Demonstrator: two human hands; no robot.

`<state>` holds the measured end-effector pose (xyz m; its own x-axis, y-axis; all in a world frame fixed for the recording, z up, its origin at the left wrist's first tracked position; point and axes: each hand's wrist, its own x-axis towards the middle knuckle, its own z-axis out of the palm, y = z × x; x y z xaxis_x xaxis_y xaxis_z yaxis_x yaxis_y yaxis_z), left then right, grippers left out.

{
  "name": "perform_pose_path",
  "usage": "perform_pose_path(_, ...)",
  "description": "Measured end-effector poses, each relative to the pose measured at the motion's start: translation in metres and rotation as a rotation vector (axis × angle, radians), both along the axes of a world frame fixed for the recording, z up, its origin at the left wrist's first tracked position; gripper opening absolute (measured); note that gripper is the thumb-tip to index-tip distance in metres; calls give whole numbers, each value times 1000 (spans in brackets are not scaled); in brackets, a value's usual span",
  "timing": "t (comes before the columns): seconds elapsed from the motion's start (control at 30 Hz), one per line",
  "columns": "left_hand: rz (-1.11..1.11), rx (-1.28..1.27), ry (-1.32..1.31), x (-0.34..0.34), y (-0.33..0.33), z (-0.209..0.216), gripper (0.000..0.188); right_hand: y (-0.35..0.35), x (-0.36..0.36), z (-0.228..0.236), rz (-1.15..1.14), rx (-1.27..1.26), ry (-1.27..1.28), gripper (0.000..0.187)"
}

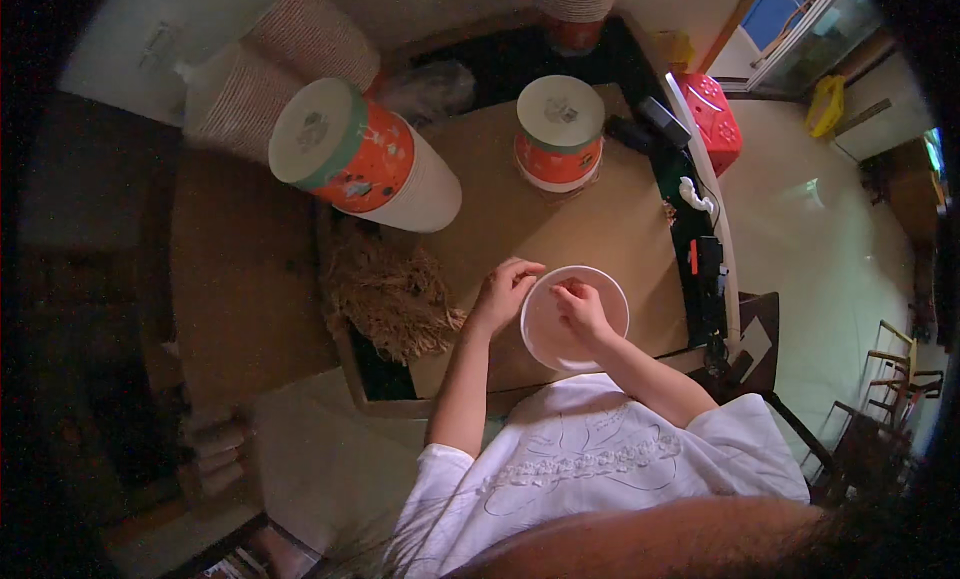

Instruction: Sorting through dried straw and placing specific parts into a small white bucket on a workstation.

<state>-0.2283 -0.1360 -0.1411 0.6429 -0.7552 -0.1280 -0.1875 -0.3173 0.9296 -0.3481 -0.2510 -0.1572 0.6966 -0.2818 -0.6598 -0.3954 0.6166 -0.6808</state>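
A white paper bucket [626,314] stands mouth up on the brown board, close in front of my body. My left hand [508,287] is at its upper left rim, fingers curled against the edge. Over the bucket's mouth is my right hand [583,307], its fingers closed together; whatever they hold, if anything, is hidden. To the left of my left forearm lies a heap of brown twisted paper cords [395,294]. Farther back, an orange, green and white bucket [560,159] rests upside down on a short stack.
A tall stack of nested buckets [375,159] leans at the back left, with more stacks [245,99] behind. Black devices and cables [710,264] line the table's right edge. Past that edge is a red plastic stool [708,119]. Clear plastic wrap [430,89] lies behind.
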Motion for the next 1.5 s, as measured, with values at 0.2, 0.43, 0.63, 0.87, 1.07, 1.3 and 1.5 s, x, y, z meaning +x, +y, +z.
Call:
perform_pose_path(0.2, -45, -3, 67, 2, -3, -4, 18, 3, 4, -1, -40, 20, 11, 11)
perform_pose_path(0.43, -45, 9, 117, -1, -3, -4, 20, 4, 7, 0, -60, 26, 9, 9)
perform_pose_path(0.63, -103, 56, 103, -3, -1, 0, 22, 1, 5, -3, -15, 14, 29, 12)
perform_pose_path(0.87, 33, 132, -21, -24, -9, 13, 6, -13, -25, -1, 316, -486, -153, 13)
perform_pose_path(1.07, 95, 90, 619, -27, -3, -5, 5, 15, -23, 69, 860, -1219, -262, 23)
perform_pose_path(1.3, 204, -447, 1240, -41, 17, 8, 25, -12, 34, 88, 1097, -1052, -368, 28)
perform_pose_path(1.5, 146, -148, 1051, -40, 7, -57, 25, -42, 38, 36, 1082, -1169, 3, 28)
